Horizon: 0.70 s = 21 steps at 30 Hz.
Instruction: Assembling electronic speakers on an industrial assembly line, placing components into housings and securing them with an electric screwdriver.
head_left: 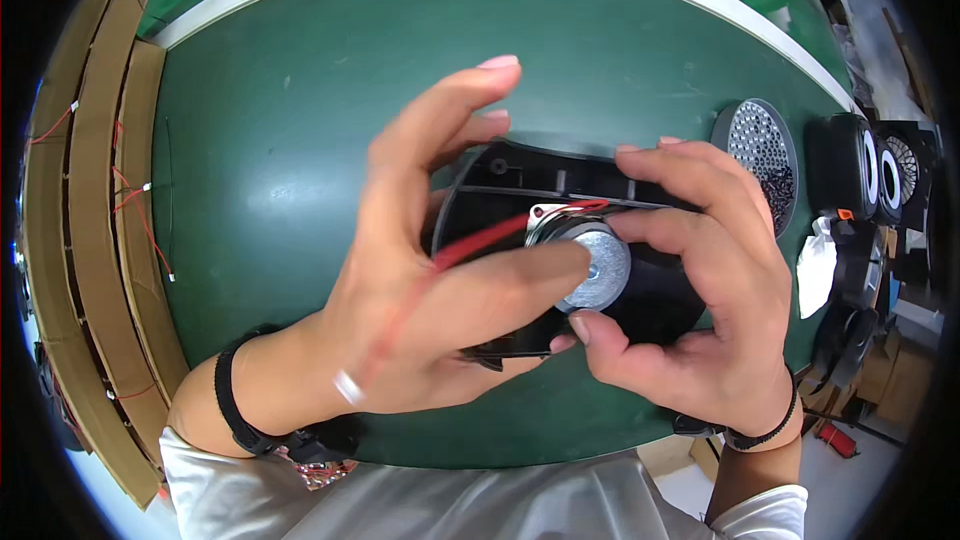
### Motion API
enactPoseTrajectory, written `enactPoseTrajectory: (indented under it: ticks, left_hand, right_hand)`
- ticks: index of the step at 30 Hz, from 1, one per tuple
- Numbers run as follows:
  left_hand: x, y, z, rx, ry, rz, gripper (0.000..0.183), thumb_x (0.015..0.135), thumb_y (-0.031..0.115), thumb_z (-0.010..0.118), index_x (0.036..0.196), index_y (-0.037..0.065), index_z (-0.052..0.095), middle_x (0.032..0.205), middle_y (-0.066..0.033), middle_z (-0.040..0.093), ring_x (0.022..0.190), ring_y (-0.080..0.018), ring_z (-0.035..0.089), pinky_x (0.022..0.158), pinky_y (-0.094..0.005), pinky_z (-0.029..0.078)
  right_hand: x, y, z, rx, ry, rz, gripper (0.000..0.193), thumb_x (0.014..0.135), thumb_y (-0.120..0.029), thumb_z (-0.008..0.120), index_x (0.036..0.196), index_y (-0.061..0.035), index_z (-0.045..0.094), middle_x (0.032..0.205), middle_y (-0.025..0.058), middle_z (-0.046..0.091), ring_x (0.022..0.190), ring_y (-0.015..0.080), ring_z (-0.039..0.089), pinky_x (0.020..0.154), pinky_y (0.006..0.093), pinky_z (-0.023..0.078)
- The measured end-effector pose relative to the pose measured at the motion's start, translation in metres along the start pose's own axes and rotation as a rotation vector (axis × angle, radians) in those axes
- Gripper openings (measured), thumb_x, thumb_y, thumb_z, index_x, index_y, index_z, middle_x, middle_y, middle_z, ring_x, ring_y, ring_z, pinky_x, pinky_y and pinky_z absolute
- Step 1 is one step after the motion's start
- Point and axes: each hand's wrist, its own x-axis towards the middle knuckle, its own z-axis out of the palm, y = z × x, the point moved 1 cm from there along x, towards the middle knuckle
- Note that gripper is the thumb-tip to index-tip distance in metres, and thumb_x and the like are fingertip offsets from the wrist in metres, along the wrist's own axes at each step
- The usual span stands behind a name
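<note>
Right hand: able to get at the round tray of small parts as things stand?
Likely yes: the round tray sits just beyond the right hand, with nothing visible between them. But that hand is holding the black housing, so it would probably have to let go first.

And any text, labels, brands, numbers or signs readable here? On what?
None readable.
Silver magnet and black housing: no legible marking.
White connector: motion-blurred.
Cardboard strips: no legible print.
Black units at right: too small to read.
</note>
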Motion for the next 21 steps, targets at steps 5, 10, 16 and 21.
enactPoseTrajectory:
  ticks: [5,10,16,21]
  left_hand:
    - [-0.002,-0.007,0.003,0.015,0.040,0.141,0.041,0.068,0.024,0.090,0.108,0.023,0.080,0.151,-0.0363,0.031,0.134,-0.0472,0.047,0.105,-0.0504,0.050]
    - [0.001,-0.002,0.002,0.051,-0.026,0.125,0.046,0.065,0.024,0.091,0.110,0.023,0.079,0.146,-0.0324,0.039,0.126,-0.0440,0.053,0.102,-0.0493,0.051]
    - [-0.001,0.004,-0.006,0.092,-0.033,0.088,0.050,0.062,0.021,0.092,0.111,0.021,0.079,0.137,-0.0275,0.046,0.122,-0.0423,0.054,0.098,-0.0485,0.052]
    - [0.003,0.006,0.000,0.079,-0.074,0.090,0.055,0.056,0.018,0.094,0.109,0.019,0.079,0.134,-0.0255,0.047,0.122,-0.0412,0.053,0.103,-0.0501,0.048]
  right_hand:
    - [-0.002,0.000,0.003,0.015,0.035,-0.010,0.047,0.057,-0.016,0.084,0.099,0.0010,0.069,0.121,0.0203,0.067,0.114,0.0415,0.062,0.102,0.0512,0.047]
    - [-0.003,0.001,0.000,0.024,0.049,-0.020,0.048,0.057,-0.014,0.085,0.100,0.0013,0.069,0.121,0.0208,0.067,0.115,0.0411,0.062,0.102,0.0506,0.047]
    - [0.000,-0.005,-0.008,0.031,0.036,-0.036,0.049,0.060,-0.016,0.087,0.103,0.0013,0.070,0.124,0.0217,0.066,0.122,0.0416,0.059,0.104,0.0503,0.048]
    - [-0.045,0.028,-0.091,0.537,1.473,-0.004,0.027,0.098,-0.014,0.051,0.121,-0.0015,0.058,0.105,0.0151,0.060,0.089,0.0265,0.057,0.082,0.0416,0.054]
